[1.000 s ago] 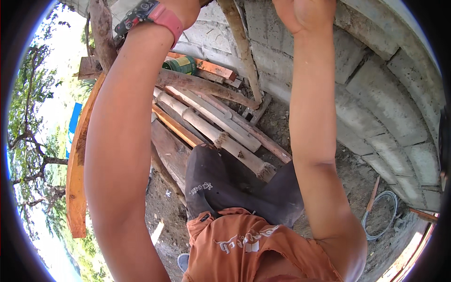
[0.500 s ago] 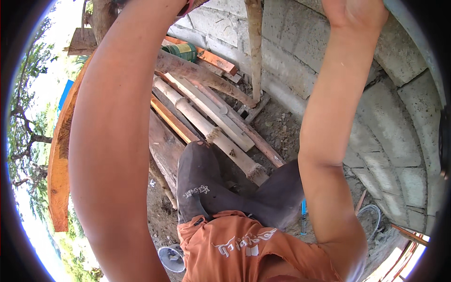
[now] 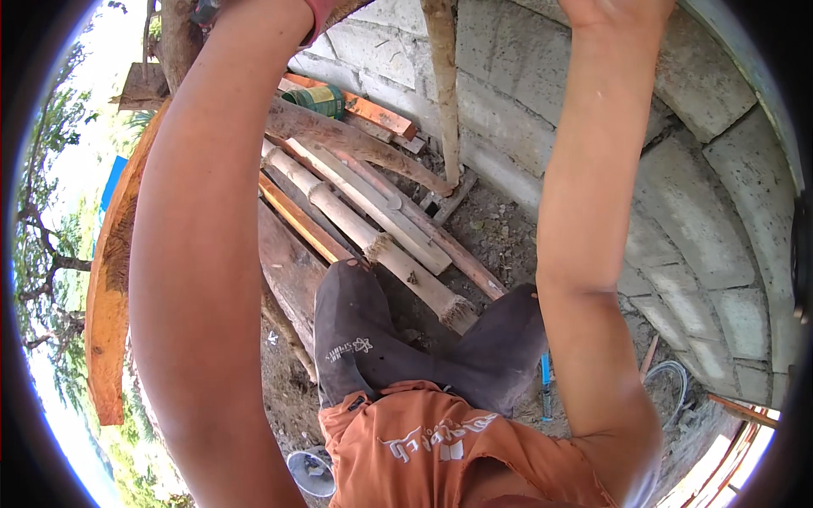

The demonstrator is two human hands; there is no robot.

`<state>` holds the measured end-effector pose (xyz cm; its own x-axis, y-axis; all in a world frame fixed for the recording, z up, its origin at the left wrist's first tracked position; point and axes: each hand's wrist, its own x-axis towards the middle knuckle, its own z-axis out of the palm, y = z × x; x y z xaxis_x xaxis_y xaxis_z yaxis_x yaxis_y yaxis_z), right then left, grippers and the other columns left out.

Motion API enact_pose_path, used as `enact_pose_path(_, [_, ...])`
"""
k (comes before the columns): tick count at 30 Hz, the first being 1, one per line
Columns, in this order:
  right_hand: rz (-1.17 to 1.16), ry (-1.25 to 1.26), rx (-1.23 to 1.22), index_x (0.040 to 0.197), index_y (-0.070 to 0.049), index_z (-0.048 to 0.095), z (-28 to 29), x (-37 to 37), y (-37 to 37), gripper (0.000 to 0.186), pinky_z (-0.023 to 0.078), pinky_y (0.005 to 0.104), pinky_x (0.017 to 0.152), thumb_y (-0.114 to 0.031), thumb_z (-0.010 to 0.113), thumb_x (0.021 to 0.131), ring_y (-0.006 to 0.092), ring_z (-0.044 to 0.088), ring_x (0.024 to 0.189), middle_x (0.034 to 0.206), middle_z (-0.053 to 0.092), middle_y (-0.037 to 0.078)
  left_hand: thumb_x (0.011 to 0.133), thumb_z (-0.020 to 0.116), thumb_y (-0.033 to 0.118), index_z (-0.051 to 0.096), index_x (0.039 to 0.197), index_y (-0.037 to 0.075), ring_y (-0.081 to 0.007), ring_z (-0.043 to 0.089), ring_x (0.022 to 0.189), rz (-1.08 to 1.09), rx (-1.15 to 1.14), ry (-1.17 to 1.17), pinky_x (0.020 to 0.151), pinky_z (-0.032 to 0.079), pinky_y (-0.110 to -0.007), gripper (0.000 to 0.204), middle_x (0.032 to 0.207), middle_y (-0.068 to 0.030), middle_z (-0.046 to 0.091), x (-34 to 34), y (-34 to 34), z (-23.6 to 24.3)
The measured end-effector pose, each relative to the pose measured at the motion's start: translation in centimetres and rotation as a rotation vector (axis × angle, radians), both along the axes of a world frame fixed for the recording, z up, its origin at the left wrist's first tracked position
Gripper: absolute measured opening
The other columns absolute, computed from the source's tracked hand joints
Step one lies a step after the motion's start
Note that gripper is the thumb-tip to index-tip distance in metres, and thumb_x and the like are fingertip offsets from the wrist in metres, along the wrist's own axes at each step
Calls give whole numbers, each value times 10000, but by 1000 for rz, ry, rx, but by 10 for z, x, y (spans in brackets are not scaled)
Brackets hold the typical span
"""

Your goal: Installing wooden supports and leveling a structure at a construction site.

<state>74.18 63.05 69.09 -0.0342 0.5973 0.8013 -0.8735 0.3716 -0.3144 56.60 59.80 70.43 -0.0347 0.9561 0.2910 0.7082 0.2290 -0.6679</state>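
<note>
Both my arms reach up past the top of the view. My left forearm (image 3: 203,212) crosses the left side, with a reddish band (image 3: 318,19) at the wrist; the hand itself lies beyond the upper edge. Beside that forearm, a small dark object (image 3: 204,12) shows by a wooden post, too cut off to name. Of my right hand (image 3: 621,8) only the heel and wrist show, in front of the concrete block wall (image 3: 508,93). Its fingers are cut off by the frame, so whatever they touch is hidden.
Below me lie a bamboo pole (image 3: 347,224), timber planks (image 3: 394,207) and a green can (image 3: 320,102). An upright pole (image 3: 444,93) stands by the wall. A curved orange-brown board (image 3: 108,339) is at left. A bucket (image 3: 311,472) and a wire coil (image 3: 677,394) sit low.
My right hand has risen slightly and shifted left, so less of it shows. More of the band on my left wrist is visible. The background has slid a little left.
</note>
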Motion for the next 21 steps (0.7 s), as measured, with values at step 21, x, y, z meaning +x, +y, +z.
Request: enact_pose_path(21, [66,-100,23,1197,16,381,-16,12,13,399,343,473,932,-82,451,817,302,444,1098,1185,465,147,796,487,324,643,844,44,-318,595,820,-66,-9,15,713,477,-383,325,890,-182,610,2,8,-5])
